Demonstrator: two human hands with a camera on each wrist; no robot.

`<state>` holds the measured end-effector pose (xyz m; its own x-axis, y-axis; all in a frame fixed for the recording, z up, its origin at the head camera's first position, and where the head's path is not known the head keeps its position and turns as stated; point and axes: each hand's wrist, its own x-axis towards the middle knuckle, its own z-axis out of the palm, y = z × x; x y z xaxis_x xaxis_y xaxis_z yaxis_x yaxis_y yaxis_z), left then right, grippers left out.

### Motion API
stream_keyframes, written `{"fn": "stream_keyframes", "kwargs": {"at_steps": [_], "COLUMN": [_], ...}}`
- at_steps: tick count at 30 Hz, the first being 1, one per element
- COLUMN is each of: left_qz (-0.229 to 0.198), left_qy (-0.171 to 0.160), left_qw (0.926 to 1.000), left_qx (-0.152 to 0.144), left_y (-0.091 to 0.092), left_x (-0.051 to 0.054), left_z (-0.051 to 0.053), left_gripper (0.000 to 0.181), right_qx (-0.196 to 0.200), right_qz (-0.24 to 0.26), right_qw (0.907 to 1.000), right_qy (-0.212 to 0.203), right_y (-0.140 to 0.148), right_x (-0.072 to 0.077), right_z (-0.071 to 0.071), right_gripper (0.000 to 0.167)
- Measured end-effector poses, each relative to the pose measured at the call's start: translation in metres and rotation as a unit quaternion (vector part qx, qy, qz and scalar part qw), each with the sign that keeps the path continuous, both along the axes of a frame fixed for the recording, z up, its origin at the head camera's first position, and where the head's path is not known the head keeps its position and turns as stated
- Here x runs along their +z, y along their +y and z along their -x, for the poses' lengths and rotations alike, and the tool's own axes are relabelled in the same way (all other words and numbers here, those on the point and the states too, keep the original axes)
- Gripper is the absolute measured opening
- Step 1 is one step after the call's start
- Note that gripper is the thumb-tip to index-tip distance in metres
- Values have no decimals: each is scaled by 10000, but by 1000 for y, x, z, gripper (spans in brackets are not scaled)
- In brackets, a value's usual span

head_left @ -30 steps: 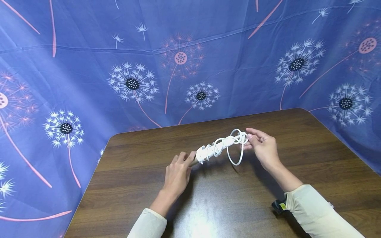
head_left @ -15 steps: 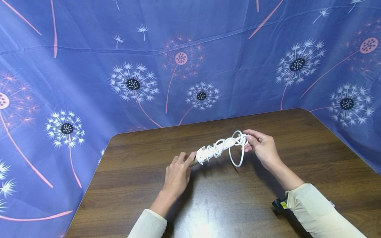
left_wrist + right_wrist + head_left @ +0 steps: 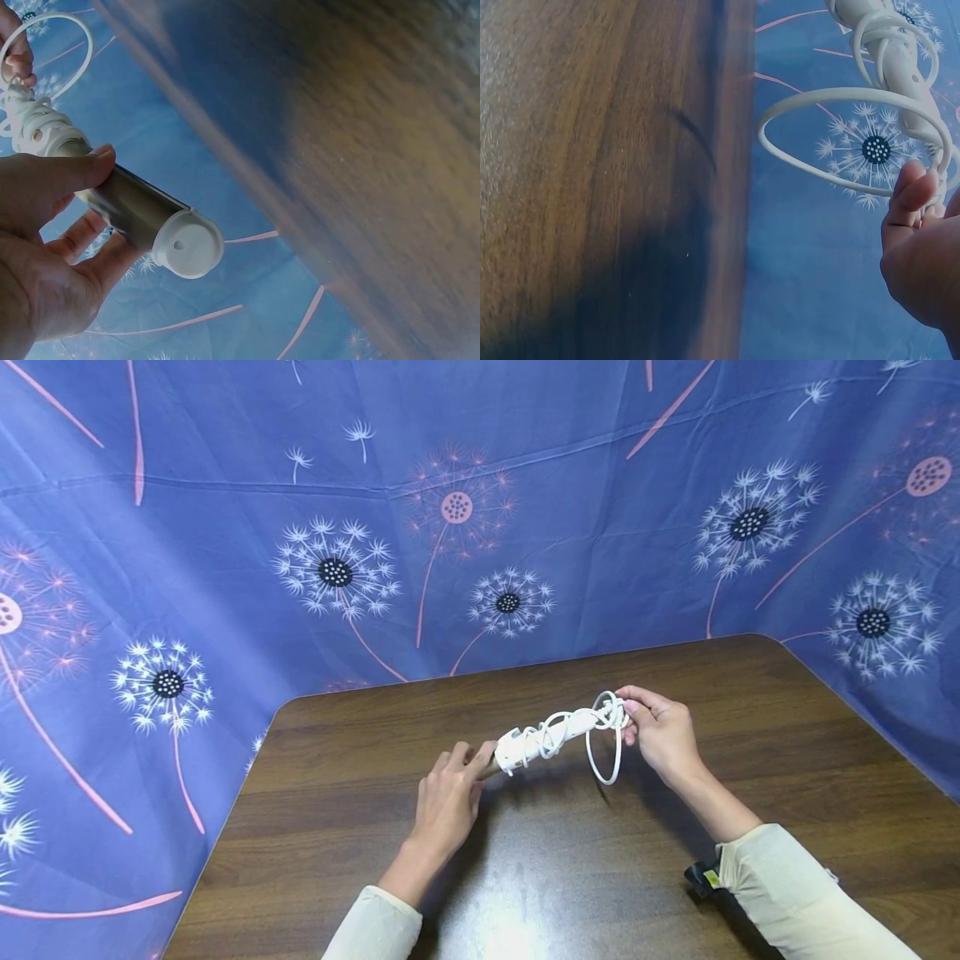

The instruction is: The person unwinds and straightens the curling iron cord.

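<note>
cord [image 3: 847, 93]: white | handle [image 3: 139, 206]: brownish | table [image 3: 585, 852]: wood-grain brown | cloth [image 3: 585, 552]: blue, dandelion-printed

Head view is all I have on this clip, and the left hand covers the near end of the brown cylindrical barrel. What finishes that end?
Observer: A white round end cap with one small hole in its face closes that end of the brown cylindrical barrel.

Operator: And how does the left hand grip the barrel on the side hidden from me?

Observer: The left wrist view shows the left hand with its thumb on one side of the barrel and fingers against the opposite side.
</note>
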<state>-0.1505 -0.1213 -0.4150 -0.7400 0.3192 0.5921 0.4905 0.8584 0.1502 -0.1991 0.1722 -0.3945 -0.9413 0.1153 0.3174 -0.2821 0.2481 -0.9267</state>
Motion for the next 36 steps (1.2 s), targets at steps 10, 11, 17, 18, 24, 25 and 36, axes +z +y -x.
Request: {"fn": "stream_keyframes", "kwargs": {"at_steps": [10,11,17,18,24,25,36], "left_qz": [21,22,-34,-33,3,3,-11], "left_qy": [-32,-43,-34,-42,-40,-30,-59], "left_qw": [10000,10000,10000,10000,10000,10000,10000], "left_qx": [-6,-10,-73,-74,-55,-58,-42], "left_y": [-1,-1,0,0,2,2,3], "left_x": [-1,-1,0,1,2,2,2], "left_z": [0,0,-2,-2,-3,-2,-2], "left_gripper": [68,68,68,68,67,67,66], "right_qx": [229,236,393,485,855,807,-12], "right_qz": [-29,-14,122,158,312,276,-718], "right_qw": [9997,9997,9992,9987,9957,9962,9972], "right_qy": [16,24,9,-15,-167,-156,206], "right_y": [2,2,4,5,8,8,6], "right_x": [1,1,6,6,7,8,10], "right_z": [-2,-3,-3,-4,-4,-4,-4], "right_gripper": [21,21,27,29,31,30,25]}}
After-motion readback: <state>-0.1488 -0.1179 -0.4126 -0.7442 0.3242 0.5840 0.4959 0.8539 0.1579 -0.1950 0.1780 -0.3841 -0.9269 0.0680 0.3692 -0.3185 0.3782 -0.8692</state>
